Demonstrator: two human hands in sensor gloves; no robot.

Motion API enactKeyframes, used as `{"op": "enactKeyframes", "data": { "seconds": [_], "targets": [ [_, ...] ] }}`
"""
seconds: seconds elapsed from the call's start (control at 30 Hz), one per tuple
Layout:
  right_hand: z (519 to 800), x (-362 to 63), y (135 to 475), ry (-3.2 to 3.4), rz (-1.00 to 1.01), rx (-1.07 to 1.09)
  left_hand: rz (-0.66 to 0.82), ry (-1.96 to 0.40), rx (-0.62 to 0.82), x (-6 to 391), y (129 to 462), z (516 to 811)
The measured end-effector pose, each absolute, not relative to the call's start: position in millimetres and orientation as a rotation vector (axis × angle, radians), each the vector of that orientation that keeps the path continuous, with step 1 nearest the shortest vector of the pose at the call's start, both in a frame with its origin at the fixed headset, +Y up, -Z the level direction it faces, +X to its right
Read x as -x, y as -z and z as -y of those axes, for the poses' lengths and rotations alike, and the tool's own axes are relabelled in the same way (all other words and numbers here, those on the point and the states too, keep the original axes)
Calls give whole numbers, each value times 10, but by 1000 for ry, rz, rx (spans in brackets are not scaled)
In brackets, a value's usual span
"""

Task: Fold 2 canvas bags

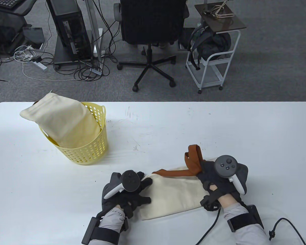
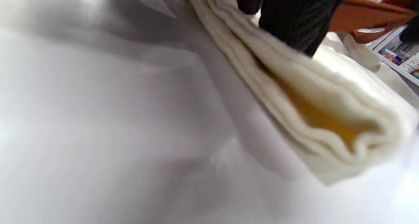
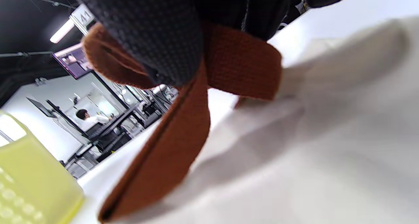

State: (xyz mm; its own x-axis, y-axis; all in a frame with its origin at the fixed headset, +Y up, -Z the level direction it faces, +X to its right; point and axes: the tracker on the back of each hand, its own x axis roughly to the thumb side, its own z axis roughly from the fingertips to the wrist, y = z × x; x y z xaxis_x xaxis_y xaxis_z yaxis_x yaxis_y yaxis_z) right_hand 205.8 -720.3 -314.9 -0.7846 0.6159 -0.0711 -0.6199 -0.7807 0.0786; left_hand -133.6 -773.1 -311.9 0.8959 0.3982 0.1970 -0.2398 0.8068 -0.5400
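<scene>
A cream canvas bag, folded into a narrow band, lies near the table's front edge. Its brown straps stick up at its right end. My left hand rests on the bag's left end; the left wrist view shows a dark fingertip on the stacked cream layers. My right hand grips the brown straps at the right end, fingers wrapped over them. A second cream bag sits bunched in a yellow basket at the left.
The white table stretches wide behind the bag. A cable trails from my right wrist at the front right. Beyond the table stand an office chair and a white cart on the floor.
</scene>
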Motion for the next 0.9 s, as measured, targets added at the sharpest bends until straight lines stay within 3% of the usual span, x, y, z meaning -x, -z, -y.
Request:
{"op": "enactKeyframes", "data": {
  "seconds": [0.17, 0.33, 0.47, 0.57, 0.67, 0.77, 0.83, 0.9],
  "targets": [
    [7523, -2033, 3053, -2460, -301, 75, 285, -385, 539, 1378, 3138, 7740],
    [7631, -1950, 3053, -2462, -444, 43, 202, -440, 496, 1504, 3158, 7749],
    [7637, -1874, 3044, -2518, -434, 38, 151, -377, 413, 1423, 3134, 7686],
    [7641, -1820, 3021, -2583, -419, 33, 203, -136, 366, 1218, 3112, 7507],
    [7654, -1817, 3024, -2580, -430, 11, 302, -221, 360, 987, 3044, 7312],
    [7649, -1836, 3022, -2558, -435, 7, 425, -472, 512, 695, 2956, 7229],
    [7649, -1846, 3020, -2552, -434, 0, 472, -672, 720, 461, 2890, 7303],
    [7649, -1858, 3021, -2540, -434, -12, 480, -781, 797, 300, 2863, 7411]
  ]
}}
